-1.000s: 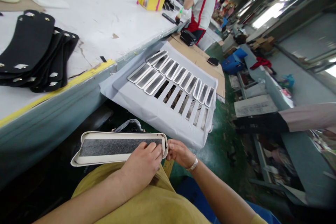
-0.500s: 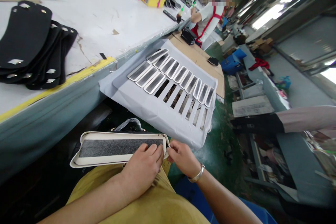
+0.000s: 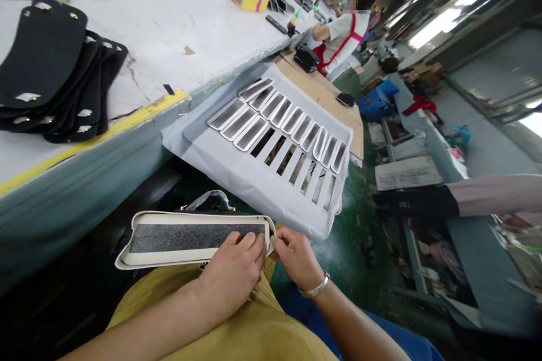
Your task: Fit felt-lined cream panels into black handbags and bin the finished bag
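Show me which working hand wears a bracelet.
The right hand: a silver bracelet circles its wrist; the left hand, on the grey panel, has a bare wrist.

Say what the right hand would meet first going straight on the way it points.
Likely the bag, whose cream end the right hand seems to pinch; exact depth is unclear.

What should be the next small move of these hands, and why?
Perhaps press the cream rim inward at its right end: the right hand pinches it there, while the left hand rests fingers on the grey panel close by, which likely steadies it.
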The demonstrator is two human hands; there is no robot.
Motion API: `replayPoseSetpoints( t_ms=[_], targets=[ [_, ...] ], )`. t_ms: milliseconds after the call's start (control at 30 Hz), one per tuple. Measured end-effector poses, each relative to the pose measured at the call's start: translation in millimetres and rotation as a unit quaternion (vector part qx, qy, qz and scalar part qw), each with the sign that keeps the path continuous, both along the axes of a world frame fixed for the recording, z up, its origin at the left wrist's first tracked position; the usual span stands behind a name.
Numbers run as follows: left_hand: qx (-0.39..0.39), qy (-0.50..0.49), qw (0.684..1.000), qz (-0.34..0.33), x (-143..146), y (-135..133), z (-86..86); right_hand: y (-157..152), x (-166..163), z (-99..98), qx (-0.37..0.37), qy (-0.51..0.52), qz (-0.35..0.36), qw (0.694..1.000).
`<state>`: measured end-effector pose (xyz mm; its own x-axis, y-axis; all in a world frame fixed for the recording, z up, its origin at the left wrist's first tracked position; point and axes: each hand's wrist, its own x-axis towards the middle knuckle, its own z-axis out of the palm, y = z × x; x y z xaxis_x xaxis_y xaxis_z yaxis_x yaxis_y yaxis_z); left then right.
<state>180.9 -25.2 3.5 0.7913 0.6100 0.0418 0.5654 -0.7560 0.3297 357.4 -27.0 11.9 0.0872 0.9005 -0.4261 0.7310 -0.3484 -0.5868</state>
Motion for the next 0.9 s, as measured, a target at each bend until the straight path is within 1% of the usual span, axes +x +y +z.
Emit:
replayPoseSetpoints(
  t_ms=[133, 300, 400, 467, 533, 667, 900],
  targets=[
    [-0.011, -0.003, 1.000, 0.003, 0.1, -0.1, -0.1, 0.4, 0.3, -0.8, 0.002, -0.004, -0.004, 1.000],
    [-0.023, -0.003, 1.000, 0.004, -0.1, 0.8, 1.2, 1.4, -0.2, -0.1, 0.014, -0.025, 0.012, 1.000],
    [-0.022, 0.000, 1.000, 0.002, -0.3, 1.3, 1.8, 2.4, -0.2, -0.5, 0.013, -0.016, 0.011, 1.000],
    [-0.020, 0.002, 1.000, -0.001, -0.3, 1.6, 2.3, 3.5, 0.1, -0.8, 0.003, 0.011, -0.001, 1.000],
    [-0.021, 0.004, 1.000, -0.002, -0.1, 1.9, 2.6, 5.4, 0.6, -0.5, -0.019, 0.062, -0.021, 0.998],
    [-0.034, 0.000, 0.999, 0.005, 0.2, 1.5, 2.8, 10.1, 2.6, 1.3, -0.080, 0.167, -0.064, 0.981],
    [-0.071, -0.041, 0.996, 0.035, -3.4, 1.3, 6.5, 12.9, 2.8, 2.8, -0.105, 0.181, -0.092, 0.974]
  ],
)
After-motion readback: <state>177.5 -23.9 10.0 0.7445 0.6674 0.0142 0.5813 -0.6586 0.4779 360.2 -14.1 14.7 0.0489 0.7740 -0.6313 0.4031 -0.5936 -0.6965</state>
